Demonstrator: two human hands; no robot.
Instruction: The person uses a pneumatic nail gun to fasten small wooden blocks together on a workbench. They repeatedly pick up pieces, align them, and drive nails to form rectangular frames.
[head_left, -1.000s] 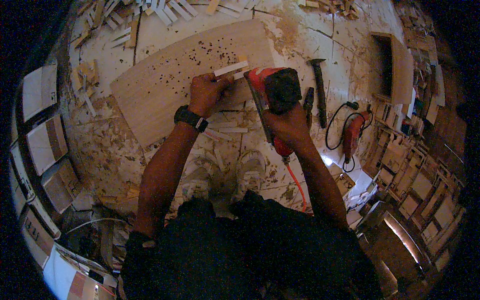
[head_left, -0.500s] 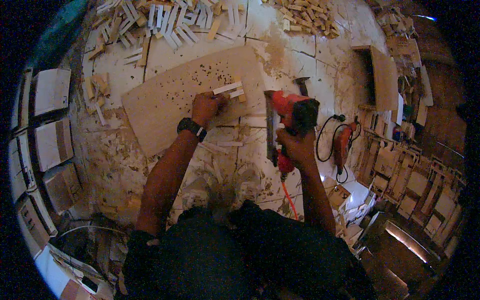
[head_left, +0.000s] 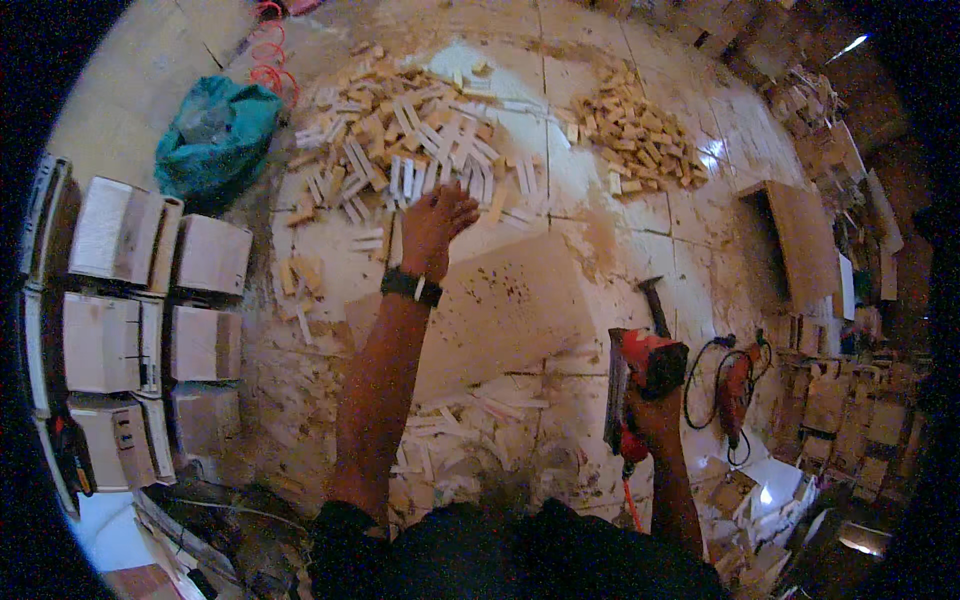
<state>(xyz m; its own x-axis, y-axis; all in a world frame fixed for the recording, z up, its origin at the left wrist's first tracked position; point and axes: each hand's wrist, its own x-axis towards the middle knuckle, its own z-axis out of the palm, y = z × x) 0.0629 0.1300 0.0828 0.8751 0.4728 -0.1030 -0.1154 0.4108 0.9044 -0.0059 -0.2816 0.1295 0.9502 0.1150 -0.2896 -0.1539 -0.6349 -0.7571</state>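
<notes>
Wood strips [head_left: 420, 165] lie heaped on the floor, far ahead of the person. The left hand [head_left: 437, 225] reaches to the heap's near edge, fingers spread over the strips. Nearer, a flat board [head_left: 500, 310] lies. At right, the right hand [head_left: 655, 420] grips a red nail gun [head_left: 640, 385].

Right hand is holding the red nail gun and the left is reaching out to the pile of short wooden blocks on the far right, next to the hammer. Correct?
Not quite. The right hand does hold the red nail gun, but the left hand reaches the heap of pale wooden strips straight ahead, as the head view shows.
</notes>
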